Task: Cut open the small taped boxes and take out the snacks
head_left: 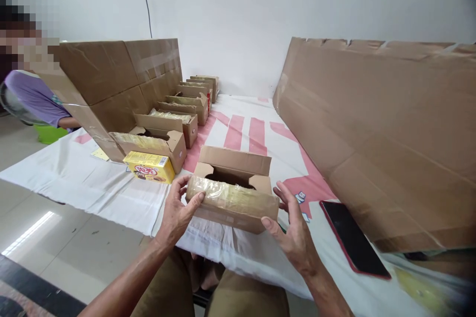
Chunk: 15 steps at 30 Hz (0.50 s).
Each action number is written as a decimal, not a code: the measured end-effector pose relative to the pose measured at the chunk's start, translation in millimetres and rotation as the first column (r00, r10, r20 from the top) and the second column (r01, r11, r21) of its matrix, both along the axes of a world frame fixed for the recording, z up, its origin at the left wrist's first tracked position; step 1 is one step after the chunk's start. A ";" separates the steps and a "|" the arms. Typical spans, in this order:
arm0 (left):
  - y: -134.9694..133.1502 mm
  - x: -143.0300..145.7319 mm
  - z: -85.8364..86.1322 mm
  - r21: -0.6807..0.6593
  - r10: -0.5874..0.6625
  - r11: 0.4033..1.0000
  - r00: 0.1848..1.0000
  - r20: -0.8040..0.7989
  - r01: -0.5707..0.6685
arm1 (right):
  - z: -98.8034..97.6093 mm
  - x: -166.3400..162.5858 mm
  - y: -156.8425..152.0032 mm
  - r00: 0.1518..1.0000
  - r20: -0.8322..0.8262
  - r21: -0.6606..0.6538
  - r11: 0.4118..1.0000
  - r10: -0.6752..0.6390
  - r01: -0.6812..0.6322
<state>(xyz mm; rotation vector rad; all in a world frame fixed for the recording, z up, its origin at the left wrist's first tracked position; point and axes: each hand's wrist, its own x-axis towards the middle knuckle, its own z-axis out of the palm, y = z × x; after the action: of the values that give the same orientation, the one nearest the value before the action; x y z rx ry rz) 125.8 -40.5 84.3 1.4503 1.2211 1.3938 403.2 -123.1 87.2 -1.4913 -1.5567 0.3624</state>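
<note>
In front of me at the table's edge stands a small open cardboard box (230,213). Its back flap is raised, and the taped front flap hangs outward; the inside is dark and its contents cannot be made out. My left hand (183,210) grips the box's left end, thumb over the front flap and fingers at the side. At the right end, my right hand (292,225) is open, its fingers apart and the thumb close to the flap's corner. A yellow snack carton (148,166) lies to the left, beyond my left hand.
A row of open cardboard boxes (178,151) runs back along a tall cardboard partition (107,72) on the left. Another cardboard panel (383,138) stands at the right, with a red-edged phone (353,237) before it. A person in a purple sleeve (35,96) sits beyond the left partition.
</note>
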 end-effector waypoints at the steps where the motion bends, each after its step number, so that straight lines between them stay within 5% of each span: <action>1: -0.2 1.1 -2.3 -0.017 0.013 1.000 1.000 0.010 -0.013 | 0.6 2.6 6.4 0.999 -0.040 -0.033 0.999 0.036 -0.037; 8: -5.8 8.1 -3.4 -0.180 -0.056 0.981 0.994 0.096 0.072 | -5.7 11.4 44.5 0.915 -0.305 -0.002 0.961 0.263 -0.277; 15: -30.8 -6.2 18.7 -0.105 -0.049 0.992 0.968 0.244 0.076 | -1.9 -15.1 -0.7 0.999 -0.030 0.142 0.990 0.024 -0.019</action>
<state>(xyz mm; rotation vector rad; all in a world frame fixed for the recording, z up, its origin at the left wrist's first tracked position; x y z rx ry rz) 119.5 -71.3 103.0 1.1920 1.0722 1.3888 388.1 -123.7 85.2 -1.3542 -1.5421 0.2807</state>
